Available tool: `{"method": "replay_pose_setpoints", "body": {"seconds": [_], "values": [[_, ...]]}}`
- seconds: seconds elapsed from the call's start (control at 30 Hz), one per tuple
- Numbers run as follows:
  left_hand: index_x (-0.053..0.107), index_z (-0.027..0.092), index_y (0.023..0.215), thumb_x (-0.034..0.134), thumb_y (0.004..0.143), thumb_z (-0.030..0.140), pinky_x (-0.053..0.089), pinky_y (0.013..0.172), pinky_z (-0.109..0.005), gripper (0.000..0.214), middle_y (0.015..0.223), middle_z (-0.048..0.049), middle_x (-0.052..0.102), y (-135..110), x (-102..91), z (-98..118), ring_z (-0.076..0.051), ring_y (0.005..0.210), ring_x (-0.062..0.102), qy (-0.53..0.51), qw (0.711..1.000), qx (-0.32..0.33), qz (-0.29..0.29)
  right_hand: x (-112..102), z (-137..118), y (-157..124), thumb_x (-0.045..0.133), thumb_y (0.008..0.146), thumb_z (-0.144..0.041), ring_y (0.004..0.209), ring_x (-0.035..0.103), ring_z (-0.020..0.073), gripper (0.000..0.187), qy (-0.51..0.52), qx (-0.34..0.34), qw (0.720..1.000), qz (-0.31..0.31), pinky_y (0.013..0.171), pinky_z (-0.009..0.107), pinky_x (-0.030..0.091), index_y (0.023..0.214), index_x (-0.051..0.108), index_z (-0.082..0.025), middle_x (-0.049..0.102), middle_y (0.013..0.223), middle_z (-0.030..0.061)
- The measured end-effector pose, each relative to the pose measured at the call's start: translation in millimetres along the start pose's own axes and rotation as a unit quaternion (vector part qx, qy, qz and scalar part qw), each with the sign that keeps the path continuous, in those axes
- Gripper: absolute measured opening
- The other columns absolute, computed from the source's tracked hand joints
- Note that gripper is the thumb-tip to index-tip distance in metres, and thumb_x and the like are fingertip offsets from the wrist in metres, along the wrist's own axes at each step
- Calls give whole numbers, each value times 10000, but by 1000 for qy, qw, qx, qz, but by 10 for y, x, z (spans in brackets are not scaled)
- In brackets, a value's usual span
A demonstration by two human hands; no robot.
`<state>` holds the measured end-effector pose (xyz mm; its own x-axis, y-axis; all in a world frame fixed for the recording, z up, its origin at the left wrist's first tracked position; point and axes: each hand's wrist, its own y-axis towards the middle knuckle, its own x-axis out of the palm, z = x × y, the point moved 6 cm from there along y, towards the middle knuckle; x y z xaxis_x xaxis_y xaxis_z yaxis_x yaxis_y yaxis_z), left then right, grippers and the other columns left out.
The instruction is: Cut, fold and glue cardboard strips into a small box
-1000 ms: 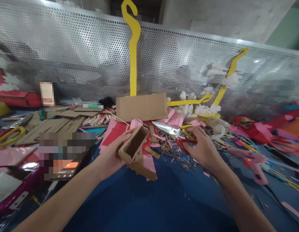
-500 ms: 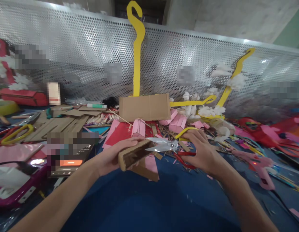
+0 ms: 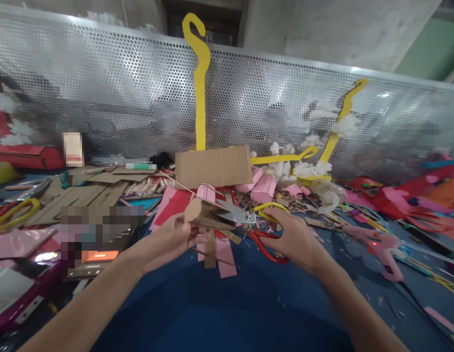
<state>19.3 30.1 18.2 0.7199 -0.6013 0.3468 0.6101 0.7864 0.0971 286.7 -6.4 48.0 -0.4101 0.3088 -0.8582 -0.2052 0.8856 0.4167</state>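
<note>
My left hand (image 3: 168,242) grips a small brown cardboard box piece (image 3: 205,215) with pink paper strips hanging below it, held above the blue table (image 3: 227,313). My right hand (image 3: 291,239) is closed on scissors (image 3: 256,222) with one yellow and one red handle loop. The silver blades reach left and bite into the cardboard's right side. Both hands are at the middle of the view, close together.
A flat cardboard panel (image 3: 214,166) stands behind the hands against a perforated metal screen (image 3: 102,98) with yellow hook shapes (image 3: 199,78). Pink and red paper scraps, cardboard sheets (image 3: 87,193), cotton tufts, a pink glue gun (image 3: 386,249) and yellow-handled scissors (image 3: 10,215) litter the table.
The cardboard piece has been turned and raised a little. The scissors have come left from the table's litter to the cardboard, and their blades now reach into it.
</note>
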Motion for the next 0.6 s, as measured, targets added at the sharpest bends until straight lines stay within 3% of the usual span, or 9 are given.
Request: {"method": "replay_pose_setpoints", "body": {"seconds": [0.13,0.27,0.4,0.6], "values": [[772,226,1072,907,736,363,541,876,-347,387,1032,-91,760,44,-2,0,-242,961,689,77,994,67,46,44,-71,1,724,822,-297,1030,728,289,427,11,31,999,-8,860,379,553,1242,667,-253,752,1215,66],[779,213,1034,880,768,328,562,889,-392,308,1002,-85,790,105,-87,-44,-274,1004,709,90,983,90,130,83,-181,-6,719,828,-296,1126,702,301,451,34,26,999,-12,937,401,540,1273,657,-252,735,1265,67],[791,198,980,933,685,305,575,916,-404,344,970,-87,807,88,-154,16,-293,1010,724,88,966,117,213,102,-224,-25,710,843,-292,1216,661,305,435,44,12,999,-13,1000,419,520,1270,633,-257,702,1320,75],[788,198,942,942,663,297,594,938,-429,333,994,-70,811,49,-137,144,-290,985,737,109,954,163,228,49,-139,-44,707,862,-366,1207,662,322,453,-7,30,1000,-6,952,420,537,1296,597,-296,675,1351,69]]}}
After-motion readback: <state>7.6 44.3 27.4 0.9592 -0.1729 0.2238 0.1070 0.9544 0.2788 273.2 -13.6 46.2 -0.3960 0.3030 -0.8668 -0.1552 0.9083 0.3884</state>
